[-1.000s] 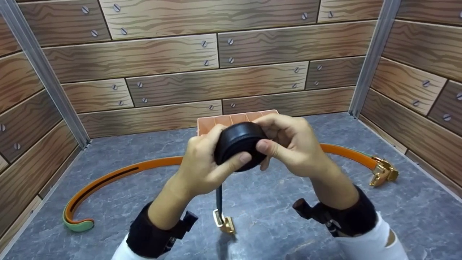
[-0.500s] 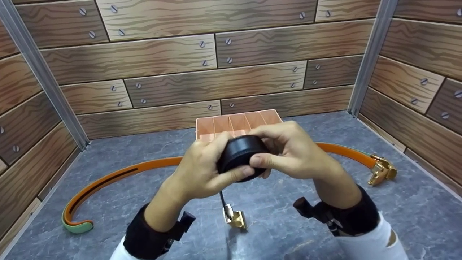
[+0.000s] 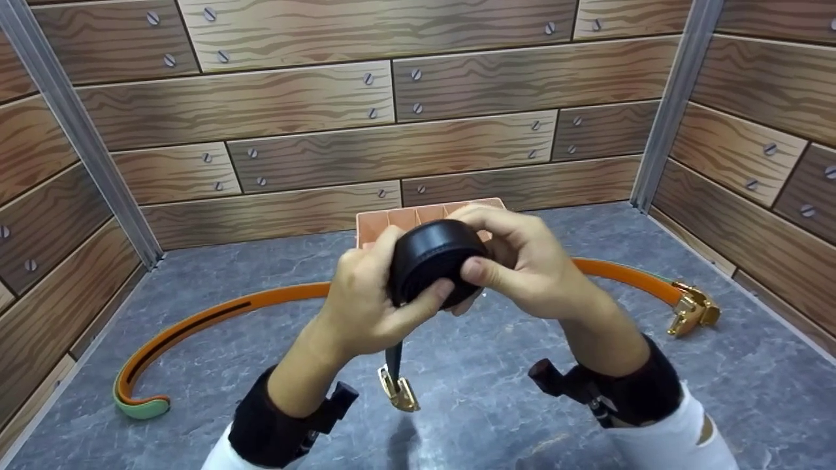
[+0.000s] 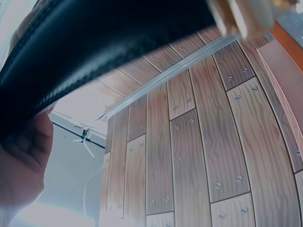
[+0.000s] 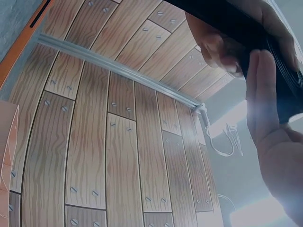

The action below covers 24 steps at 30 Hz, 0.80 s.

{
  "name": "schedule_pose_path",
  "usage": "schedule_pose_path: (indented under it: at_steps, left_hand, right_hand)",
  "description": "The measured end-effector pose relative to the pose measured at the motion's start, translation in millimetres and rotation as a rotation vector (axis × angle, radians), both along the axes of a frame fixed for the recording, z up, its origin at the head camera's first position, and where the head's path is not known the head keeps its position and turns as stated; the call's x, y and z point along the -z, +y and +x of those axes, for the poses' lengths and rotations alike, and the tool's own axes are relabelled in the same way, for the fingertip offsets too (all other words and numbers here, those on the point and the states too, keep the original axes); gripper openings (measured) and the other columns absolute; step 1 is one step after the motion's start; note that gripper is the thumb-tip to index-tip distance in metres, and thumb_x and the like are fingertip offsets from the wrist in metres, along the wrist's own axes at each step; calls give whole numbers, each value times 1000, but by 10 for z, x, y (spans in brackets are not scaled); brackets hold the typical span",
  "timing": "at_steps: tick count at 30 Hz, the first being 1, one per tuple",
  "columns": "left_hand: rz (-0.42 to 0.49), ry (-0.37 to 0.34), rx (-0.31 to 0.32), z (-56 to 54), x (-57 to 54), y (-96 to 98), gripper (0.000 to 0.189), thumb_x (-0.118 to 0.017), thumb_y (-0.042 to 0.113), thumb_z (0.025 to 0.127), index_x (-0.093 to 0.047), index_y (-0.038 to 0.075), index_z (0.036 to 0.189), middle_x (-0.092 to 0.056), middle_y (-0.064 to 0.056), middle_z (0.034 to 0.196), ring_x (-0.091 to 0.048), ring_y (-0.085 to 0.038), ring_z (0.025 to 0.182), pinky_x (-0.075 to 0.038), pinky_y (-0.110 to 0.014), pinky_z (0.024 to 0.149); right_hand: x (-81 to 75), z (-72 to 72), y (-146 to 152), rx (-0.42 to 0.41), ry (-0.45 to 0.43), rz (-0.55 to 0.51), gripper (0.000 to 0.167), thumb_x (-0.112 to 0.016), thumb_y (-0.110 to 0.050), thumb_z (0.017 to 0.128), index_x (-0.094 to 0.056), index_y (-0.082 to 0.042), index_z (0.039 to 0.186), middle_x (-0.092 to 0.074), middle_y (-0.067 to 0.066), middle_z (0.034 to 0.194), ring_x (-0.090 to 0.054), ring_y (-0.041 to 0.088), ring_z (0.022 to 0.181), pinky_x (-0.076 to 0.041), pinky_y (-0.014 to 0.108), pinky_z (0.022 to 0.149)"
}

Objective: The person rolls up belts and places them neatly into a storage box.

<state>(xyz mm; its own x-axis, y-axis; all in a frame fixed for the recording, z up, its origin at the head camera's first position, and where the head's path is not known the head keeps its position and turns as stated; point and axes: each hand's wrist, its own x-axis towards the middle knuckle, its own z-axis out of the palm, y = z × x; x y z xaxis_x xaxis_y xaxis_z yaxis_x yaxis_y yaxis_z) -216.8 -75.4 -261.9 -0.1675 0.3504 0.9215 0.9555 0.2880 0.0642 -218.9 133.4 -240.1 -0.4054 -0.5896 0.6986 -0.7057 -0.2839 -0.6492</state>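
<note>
Both hands hold a black leather belt wound into a thick coil, raised above the table. My left hand grips the coil's left side, thumb across its lower face. On the right side, my right hand pinches the coil between thumb and fingers. The belt's loose end hangs below the left hand and carries a gold buckle. In the left wrist view the stitched strap runs across the top toward the blurred buckle. Two straight fingers of the right hand press along the coil in the right wrist view.
A pink divided box stands behind the hands, partly hidden by them. An orange and green belt curves across the grey table behind the hands, its gold buckle at the right. Wood-patterned walls enclose the back and sides.
The coil dipped toward the table half a second ago and is raised again now. The hanging buckle has swung right, then back left. Both hands keep their hold.
</note>
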Motion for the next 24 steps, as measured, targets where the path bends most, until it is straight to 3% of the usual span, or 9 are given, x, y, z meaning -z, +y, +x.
schedule_pose_path:
  at_steps: [4, 12, 18, 24]
  left_hand:
    - [-73, -3, -2, -13, -4, -15, 33, -70, 30, 88, -54, 1, 88, -61, -5, 70, -56, -13, 55, -47, -22, 49]
    - [-271, -108, 16, 8, 15, -52, 33, -73, 26, 84, -58, 2, 102, -65, -5, 76, -60, -13, 59, -50, -21, 53]
    - [-184, -96, 61, 9, 2, -45, 39, -74, 31, 86, -63, 2, 108, -68, -4, 82, -61, -12, 63, -50, -21, 55]
    - [-69, -90, 58, -18, 2, 9, 53, -53, 53, 99, -59, 0, 99, -66, -5, 80, -61, -12, 64, -49, -22, 56]
  right_hand:
    - [-26, -5, 49, 26, 38, 88, 33, -69, -13, 94, -58, 12, 113, -65, 14, 98, -66, 20, 57, -55, 34, 44]
    - [-45, -10, 108, 123, 198, 169, 27, -78, -12, 86, -68, 6, 104, -71, 15, 84, -69, 12, 62, -56, 29, 48]
    - [-38, -8, 104, 104, 156, 92, 27, -79, -6, 84, -68, 8, 104, -69, 15, 72, -55, 11, 42, -45, 24, 34]
    - [-18, -8, 81, 125, 122, -18, 25, -75, 0, 86, -64, 14, 104, -71, 5, 81, -58, 15, 44, -45, 27, 33]
